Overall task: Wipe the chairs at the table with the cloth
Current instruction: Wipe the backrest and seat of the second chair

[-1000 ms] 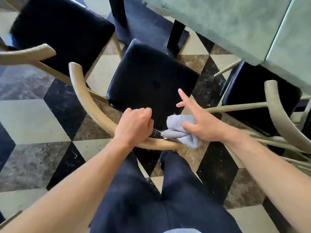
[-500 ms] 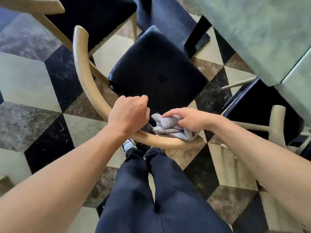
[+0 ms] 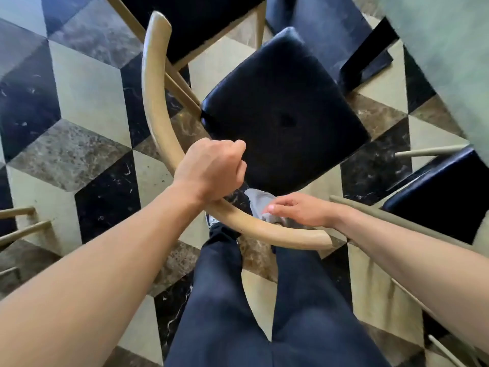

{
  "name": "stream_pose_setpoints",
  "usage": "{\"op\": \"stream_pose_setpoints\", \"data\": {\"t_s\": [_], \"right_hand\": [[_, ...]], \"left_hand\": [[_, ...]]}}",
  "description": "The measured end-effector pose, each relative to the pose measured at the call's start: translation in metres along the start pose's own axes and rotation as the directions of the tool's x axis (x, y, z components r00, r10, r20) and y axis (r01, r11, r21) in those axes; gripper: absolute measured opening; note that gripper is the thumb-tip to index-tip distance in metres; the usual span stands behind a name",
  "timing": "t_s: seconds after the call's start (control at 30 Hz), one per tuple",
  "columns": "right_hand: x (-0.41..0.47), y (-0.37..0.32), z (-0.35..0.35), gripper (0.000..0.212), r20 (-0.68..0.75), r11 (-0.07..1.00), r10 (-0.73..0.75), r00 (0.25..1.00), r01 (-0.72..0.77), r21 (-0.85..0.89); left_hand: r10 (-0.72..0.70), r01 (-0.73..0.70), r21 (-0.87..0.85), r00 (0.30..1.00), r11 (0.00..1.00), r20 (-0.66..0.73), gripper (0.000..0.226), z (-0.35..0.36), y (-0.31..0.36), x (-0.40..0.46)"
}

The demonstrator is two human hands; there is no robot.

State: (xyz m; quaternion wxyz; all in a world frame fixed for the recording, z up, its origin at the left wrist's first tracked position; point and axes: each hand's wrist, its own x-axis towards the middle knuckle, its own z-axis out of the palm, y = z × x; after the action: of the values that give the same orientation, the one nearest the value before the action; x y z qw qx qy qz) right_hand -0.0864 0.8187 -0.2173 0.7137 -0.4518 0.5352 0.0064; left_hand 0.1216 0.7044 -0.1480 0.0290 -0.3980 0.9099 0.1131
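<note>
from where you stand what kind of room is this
Probably a dining room, at home or in a restaurant. Several matching wooden chairs with black padded seats are drawn up to a pale green table, on a polished marble floor patterned in cubes.

The floor (image 3: 87, 83) is laid in a cube pattern of cream, black and mottled brown marble tiles. A pale green table (image 3: 455, 49) is seen at the upper right, with a black leg (image 3: 370, 46) beneath it on a dark base. Daylight is reflected off the polished tiles.
</note>
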Motion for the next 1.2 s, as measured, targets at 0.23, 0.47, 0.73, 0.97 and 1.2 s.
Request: {"op": "stream_pose_setpoints", "data": {"t_s": [0.23,0.47,0.73,0.97,1.2], "right_hand": [[-0.003,-0.006,-0.002,0.014,0.004,0.995,-0.080,0.997,0.080,0.067],[-0.018,-0.001,-0.010,0.037,0.104,0.963,-0.050,0.993,0.020,0.269],[0.041,0.048,0.023,0.024,-0.001,0.923,-0.062,0.998,0.057,0.380],[0.091,0.071,0.029,0.026,-0.169,0.977,0.117,0.979,-0.083,0.196],[0.006,0.026,0.000,0.027,0.218,0.975,-0.093,0.972,0.044,0.219]], "left_hand": [[-0.356,0.362,0.065,0.843,0.930,0.404,0.019,0.026,0.007,0.023],[-0.241,0.307,-0.022,0.788,0.952,0.567,0.016,0.069,0.044,0.046],[-0.208,0.483,-0.285,0.736,0.828,0.644,0.025,0.101,0.055,0.063],[-0.230,0.490,-0.231,0.709,0.841,0.666,0.024,0.112,0.055,0.061],[-0.257,0.531,-0.251,0.705,0.809,0.661,0.028,0.105,0.056,0.063]]}}
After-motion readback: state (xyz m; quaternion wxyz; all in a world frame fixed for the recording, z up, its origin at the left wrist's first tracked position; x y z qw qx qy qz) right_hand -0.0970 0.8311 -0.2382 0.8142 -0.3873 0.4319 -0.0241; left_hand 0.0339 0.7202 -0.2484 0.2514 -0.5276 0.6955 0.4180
